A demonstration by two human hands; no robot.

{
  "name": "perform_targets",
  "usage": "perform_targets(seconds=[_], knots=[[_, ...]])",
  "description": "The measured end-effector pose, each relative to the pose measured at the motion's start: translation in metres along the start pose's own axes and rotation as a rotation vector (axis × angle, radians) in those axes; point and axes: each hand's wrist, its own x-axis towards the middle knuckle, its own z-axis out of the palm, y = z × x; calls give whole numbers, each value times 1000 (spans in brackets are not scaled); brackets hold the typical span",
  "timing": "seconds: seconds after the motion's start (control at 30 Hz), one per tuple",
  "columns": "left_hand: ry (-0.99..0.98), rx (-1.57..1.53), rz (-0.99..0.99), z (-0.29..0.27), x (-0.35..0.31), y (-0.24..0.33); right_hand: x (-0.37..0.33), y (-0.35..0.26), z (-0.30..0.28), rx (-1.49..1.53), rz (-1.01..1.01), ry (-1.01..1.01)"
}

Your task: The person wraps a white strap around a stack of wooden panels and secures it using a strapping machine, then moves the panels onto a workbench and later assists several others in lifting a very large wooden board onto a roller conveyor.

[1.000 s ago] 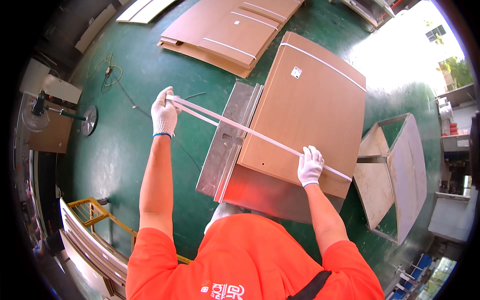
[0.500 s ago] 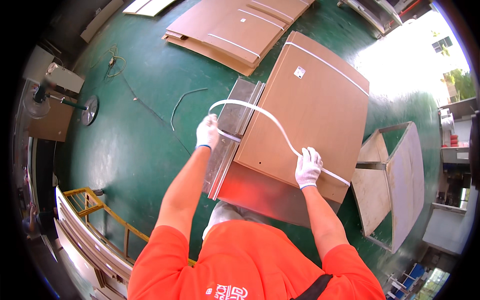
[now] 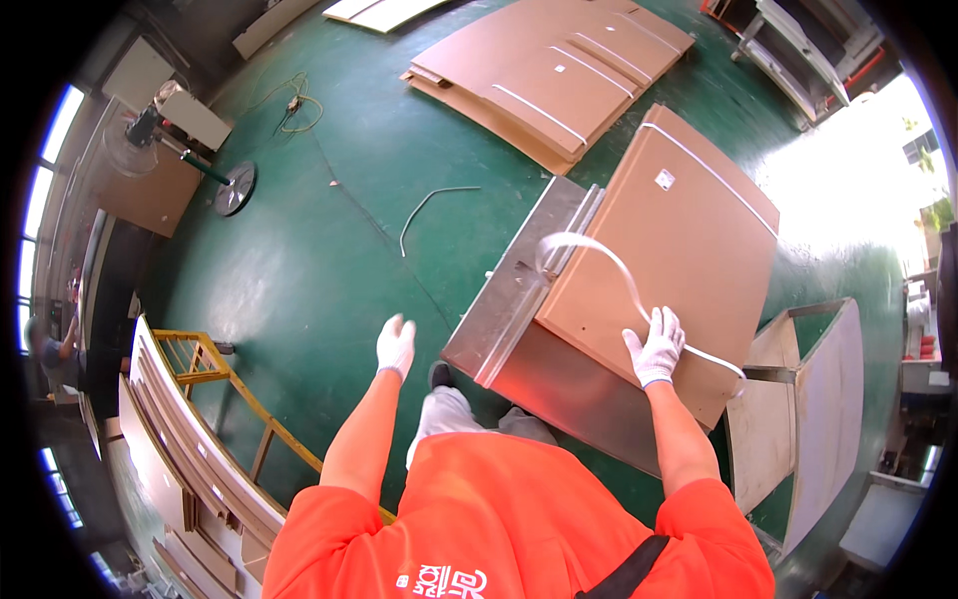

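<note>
A stack of brown boards (image 3: 689, 230) lies on a low metal-topped stand. A white strap (image 3: 614, 262) arches up in a loose loop over the stack's left part and runs on to its right edge. My right hand (image 3: 657, 347), in a white knit glove, lies on the stack's near side with fingers spread, over the strap. Whether it pinches the strap is not visible; the fingers look flat. My left hand (image 3: 396, 345), also gloved, hangs in the air left of the stand, fingers stretched out, with nothing in it. A silvery metal strip (image 3: 519, 280) borders the stack's left side.
Another strapped board stack (image 3: 529, 75) lies farther back on the green floor. A bent grey rod (image 3: 424, 212) and a fan on a round base (image 3: 236, 189) are left of it. A yellow metal frame (image 3: 235, 384) with leaning panels stands near left, a wooden frame (image 3: 798, 409) at right.
My left hand has let go of the strap and moved down, away from the stack. The strap's loop has sprung loose. My right hand stays on the stack, its fingers now more spread. The view has shifted.
</note>
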Motion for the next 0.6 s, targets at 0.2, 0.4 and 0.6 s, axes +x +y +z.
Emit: perform_targets(seconds=[0.2, 0.4, 0.6], knots=[[12, 325, -598, -155, -89, -187, 1, -25, 17, -99, 70, -2], [-126, 136, -825, -286, -135, -280, 25, -101, 21, -109, 213, -68], [-177, 273, -677, -337, -25, -203, 35, -133, 29, -163, 509, -143]])
